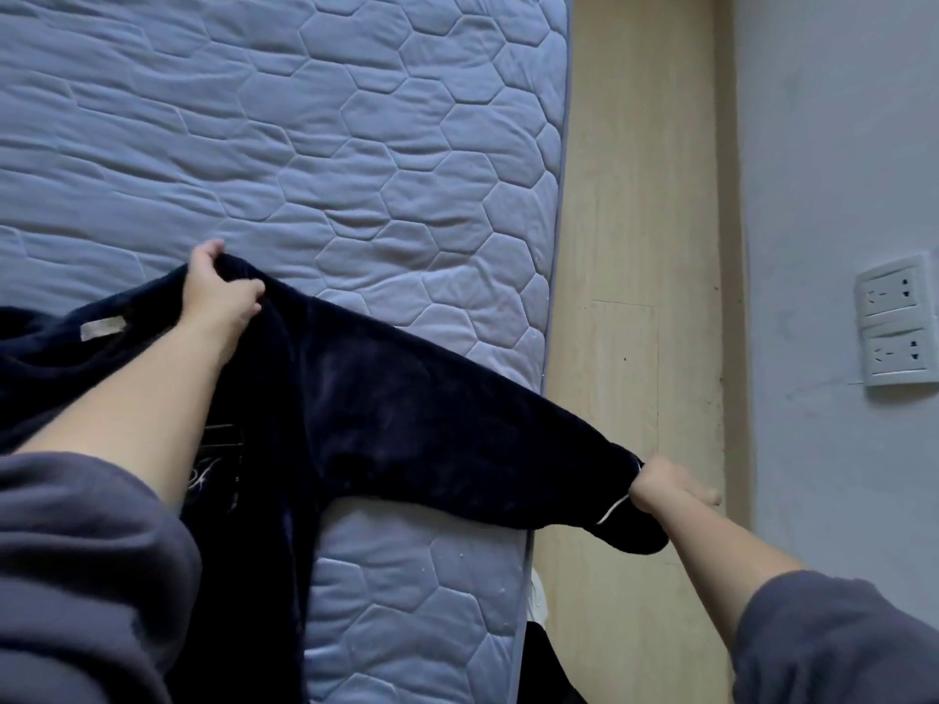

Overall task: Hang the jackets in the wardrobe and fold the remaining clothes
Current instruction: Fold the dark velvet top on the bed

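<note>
A blue quilted mattress [406, 144] fills the view, with a strip of pale wood [635, 195] along its right side and a grey wall [838, 144] with two white sockets [897, 325] beyond. A dark navy fleece top [355, 398] lies on the mattress, its arm stretched long from upper left to lower right, the cuff [635, 530] past the mattress edge over the wood. The left hand [223, 292], arm extended, bunches fabric at the shoulder end; the right hand [665, 487] is clenched around the cuff.

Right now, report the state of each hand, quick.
Left hand: gripping the navy fleece top at its shoulder.
Right hand: gripping the sleeve cuff of the same top.
</note>
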